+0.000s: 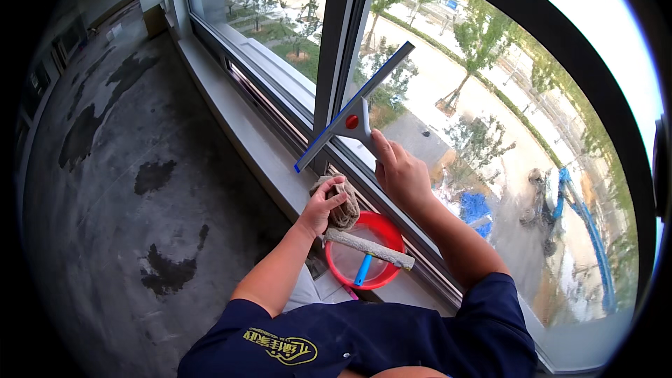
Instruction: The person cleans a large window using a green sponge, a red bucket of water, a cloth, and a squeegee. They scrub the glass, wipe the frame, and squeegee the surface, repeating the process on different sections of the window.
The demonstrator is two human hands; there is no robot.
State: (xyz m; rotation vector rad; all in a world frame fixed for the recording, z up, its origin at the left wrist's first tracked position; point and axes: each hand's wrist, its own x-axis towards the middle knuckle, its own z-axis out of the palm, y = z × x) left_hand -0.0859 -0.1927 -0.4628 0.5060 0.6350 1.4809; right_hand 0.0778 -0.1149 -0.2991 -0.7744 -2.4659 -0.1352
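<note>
My right hand grips the handle of a window squeegee, grey with a red oval on its head and blue along one edge. The long blade slants up to the right in front of the window frame and glass. Lower and to the left, my left hand holds a bunched brown cloth. Just below the cloth, a window-washer applicator with a pale fleece sleeve and a blue handle rests across a red basin. Pale liquid appears to be in the basin.
The basin stands on the window sill, beside the window track. A dark upright frame divides the glass panes. Left of the sill, the concrete floor lies lower, with dark patches. Trees and paving show outside through the window pane.
</note>
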